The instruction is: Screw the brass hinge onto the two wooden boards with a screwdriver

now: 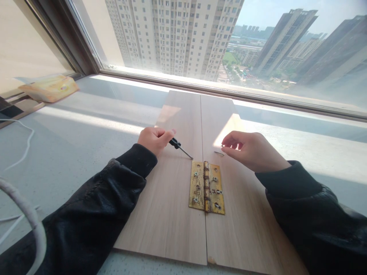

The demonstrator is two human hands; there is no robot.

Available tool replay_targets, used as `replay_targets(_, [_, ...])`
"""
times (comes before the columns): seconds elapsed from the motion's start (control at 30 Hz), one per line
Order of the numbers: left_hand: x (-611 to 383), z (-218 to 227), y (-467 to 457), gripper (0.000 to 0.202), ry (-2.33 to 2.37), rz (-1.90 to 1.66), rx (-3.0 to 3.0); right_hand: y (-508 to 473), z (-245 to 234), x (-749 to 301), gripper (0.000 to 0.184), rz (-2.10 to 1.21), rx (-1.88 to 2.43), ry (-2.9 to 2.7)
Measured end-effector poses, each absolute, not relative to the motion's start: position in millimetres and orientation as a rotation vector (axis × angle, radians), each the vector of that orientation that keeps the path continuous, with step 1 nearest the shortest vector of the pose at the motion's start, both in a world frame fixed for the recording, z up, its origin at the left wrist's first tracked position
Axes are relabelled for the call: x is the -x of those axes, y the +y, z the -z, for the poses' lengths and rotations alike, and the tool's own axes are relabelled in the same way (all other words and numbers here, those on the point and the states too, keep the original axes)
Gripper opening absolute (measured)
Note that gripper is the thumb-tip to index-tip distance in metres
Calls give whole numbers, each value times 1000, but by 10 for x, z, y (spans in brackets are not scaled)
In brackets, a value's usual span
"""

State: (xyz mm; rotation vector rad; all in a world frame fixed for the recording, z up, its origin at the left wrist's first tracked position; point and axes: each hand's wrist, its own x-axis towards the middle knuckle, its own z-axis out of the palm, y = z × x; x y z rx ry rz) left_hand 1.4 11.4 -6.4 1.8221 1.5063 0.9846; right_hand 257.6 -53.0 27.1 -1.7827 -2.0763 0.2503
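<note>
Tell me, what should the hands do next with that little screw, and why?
Probably bring the screw pinched in the right hand down to the brass hinge and stand it in a hole. The left hand already holds the screwdriver, tip near the hinge's top edge. Another loose screw lies on the board.
</note>
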Motion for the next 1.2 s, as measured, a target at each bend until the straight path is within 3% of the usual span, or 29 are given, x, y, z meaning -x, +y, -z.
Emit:
replay_targets(0.4, [-15,71,116,49,1511,-988,-1827,-467,-3,-2604,22,-318,1807,-1701])
replay_targets(0.87, [-9,62,117,48,1460,-1009,-1748,-512,157,-2624,25,-332,1712,-1766])
replay_targets(1.2, [11,-84,112,41,1256,-1115,-1579,-500,131,-2635,11,-401,1562,-2041])
